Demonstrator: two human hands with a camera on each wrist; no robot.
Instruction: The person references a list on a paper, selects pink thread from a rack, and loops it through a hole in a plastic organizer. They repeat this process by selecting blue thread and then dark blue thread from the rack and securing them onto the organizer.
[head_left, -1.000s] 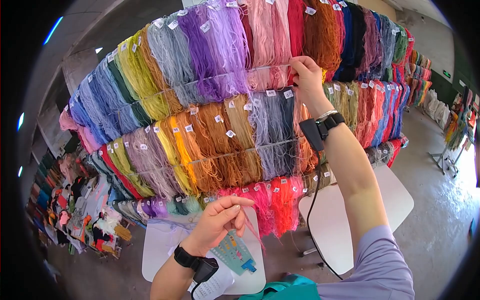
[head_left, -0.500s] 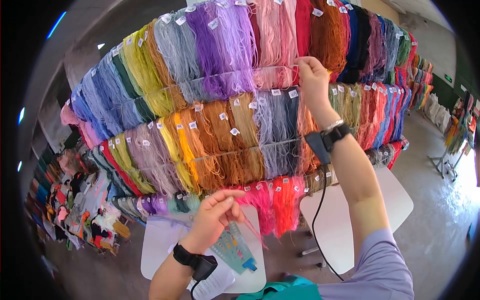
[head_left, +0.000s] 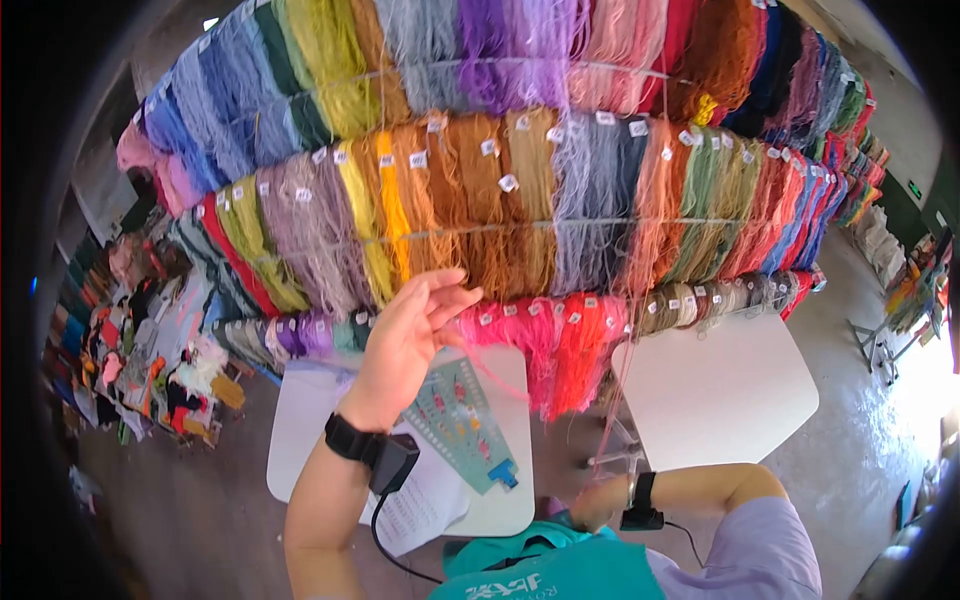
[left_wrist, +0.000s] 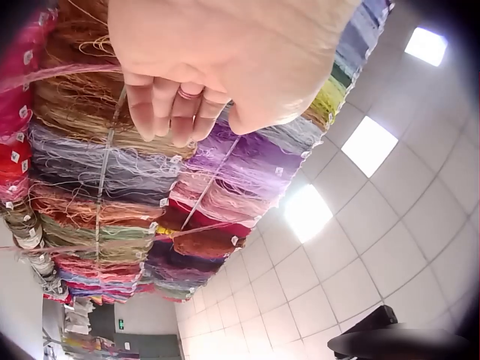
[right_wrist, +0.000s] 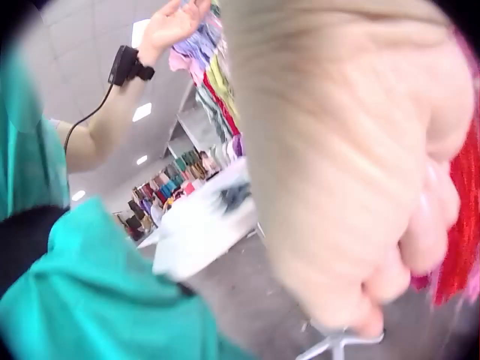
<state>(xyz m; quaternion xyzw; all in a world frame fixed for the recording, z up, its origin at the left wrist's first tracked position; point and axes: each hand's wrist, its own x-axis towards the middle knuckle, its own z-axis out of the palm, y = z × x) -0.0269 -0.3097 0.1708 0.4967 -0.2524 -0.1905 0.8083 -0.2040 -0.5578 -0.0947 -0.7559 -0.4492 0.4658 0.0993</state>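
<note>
My left hand is raised in front of the rack, its lower fingers curled round a few pink threads that trail off to the right. Low by the waist, my right hand has its fingers curled in the right wrist view and grips a long thin pink strand. That strand runs taut up to the rack, by the pink skeins in the upper row. The right fingertips are partly hidden behind the palm.
Rows of labelled skeins, such as brown ones and red ones, hang on the rack. Below stand a white table with a green punched card and papers, and another white table at right.
My right hand has come down from the upper row to the waist, drawing out a pink strand. The left hand still holds its threads, and the head view has tilted downward.
</note>
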